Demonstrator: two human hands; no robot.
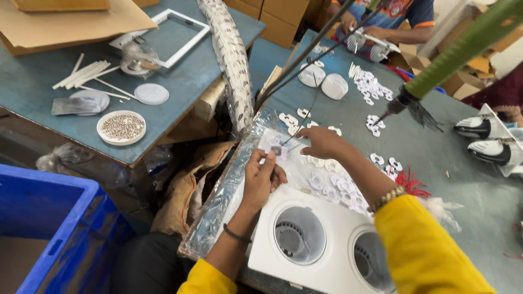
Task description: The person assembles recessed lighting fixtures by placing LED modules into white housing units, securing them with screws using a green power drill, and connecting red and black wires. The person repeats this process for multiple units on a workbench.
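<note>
**Bench inspection: small white bracket pinched over the plastic sheet**

Head view. The person in yellow sleeves is working at a grey-green desk. The left hand is holding a small white bracket by its near edge, its grip narrow, thumb and forefinger closing on the part. The bracket is sitting just above and beyond that hand, over a clear plastic sheet that is hanging off the desk's near-left edge. The right hand is reaching in from the right, its grip also narrow, fingertips pinching toward the bracket's far side; whether they are touching the part or something smaller cannot be told. A thin dark wire is running down to the bracket from above.

Key relation: the bracket is lying between the two hands, up and slightly right of the left hand, left and slightly below the right. Both are close; the left is the one carrying it. Its long axis is too small to judge.

Around them: loose white clips are lying on the sheet to the right, and a white twin-ring lamp housing is lying near the person. A hanging green-handled driver is dangling over the desk. Another person's hands are working at the far end.
</note>
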